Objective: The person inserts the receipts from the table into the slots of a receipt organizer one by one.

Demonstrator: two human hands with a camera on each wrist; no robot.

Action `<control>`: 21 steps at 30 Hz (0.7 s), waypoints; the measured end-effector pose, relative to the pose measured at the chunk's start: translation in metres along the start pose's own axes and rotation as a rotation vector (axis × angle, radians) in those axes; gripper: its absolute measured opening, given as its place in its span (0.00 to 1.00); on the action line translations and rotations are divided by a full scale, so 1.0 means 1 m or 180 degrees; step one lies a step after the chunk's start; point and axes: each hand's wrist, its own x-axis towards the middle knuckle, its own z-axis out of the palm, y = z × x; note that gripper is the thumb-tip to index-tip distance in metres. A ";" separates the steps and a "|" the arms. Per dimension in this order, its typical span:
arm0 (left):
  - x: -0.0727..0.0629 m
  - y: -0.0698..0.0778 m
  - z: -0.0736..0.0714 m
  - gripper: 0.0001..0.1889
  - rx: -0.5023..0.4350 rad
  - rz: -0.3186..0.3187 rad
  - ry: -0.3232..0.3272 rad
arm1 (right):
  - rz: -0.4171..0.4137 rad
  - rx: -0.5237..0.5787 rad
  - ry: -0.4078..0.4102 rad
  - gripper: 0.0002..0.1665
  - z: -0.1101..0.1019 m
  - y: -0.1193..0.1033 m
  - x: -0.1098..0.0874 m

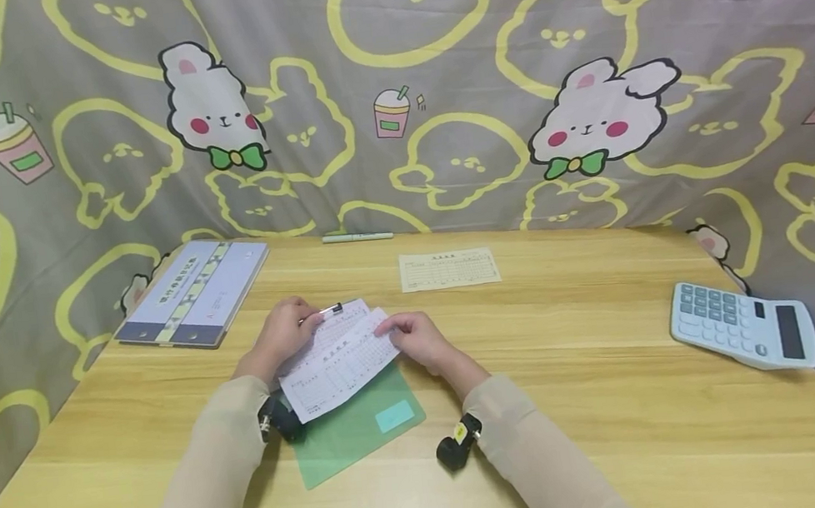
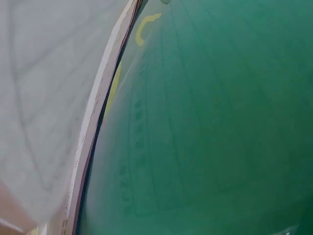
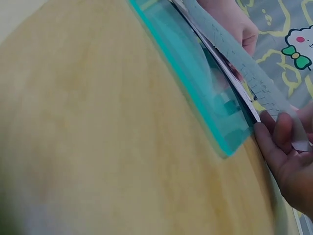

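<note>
White printed forms (image 1: pixel 341 370) overlap above a green folder (image 1: pixel 349 441) that bears a pale blue label. My left hand (image 1: pixel 284 333) grips the sheets at their upper left. Beside its fingertips is a slim silver-and-black piece (image 1: pixel 331 310); whether it is a pen or a clip I cannot tell. With thumb and fingers my right hand (image 1: pixel 420 339) pinches the upper right corner of the front sheet, also seen in the right wrist view, where the sheet (image 3: pixel 264 90) curves away from the folder (image 3: pixel 215 117). Close up, green folder plastic (image 2: pixel 210 122) fills most of the left wrist view.
A blue-and-white notebook (image 1: pixel 193 295) lies at the back left, near a pen (image 1: pixel 356 237) by the curtain. One cream form (image 1: pixel 449 269) lies flat at the back middle. A light blue calculator (image 1: pixel 743 325) sits at the right on the wooden table (image 1: pixel 583 402).
</note>
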 end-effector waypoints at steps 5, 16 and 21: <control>0.001 0.001 0.001 0.12 -0.0019 0.0040 0.0014 | 0.0092 -0.0166 0.0046 0.15 0.005 0.005 0.006; 0.000 0.001 -0.001 0.12 -0.0019 0.0077 0.0002 | 0.0407 -0.0079 -0.0066 0.25 0.006 0.006 0.013; 0.000 0.000 0.000 0.12 0.0020 0.0091 -0.0005 | 0.0372 -0.0066 -0.0099 0.30 0.004 0.007 0.013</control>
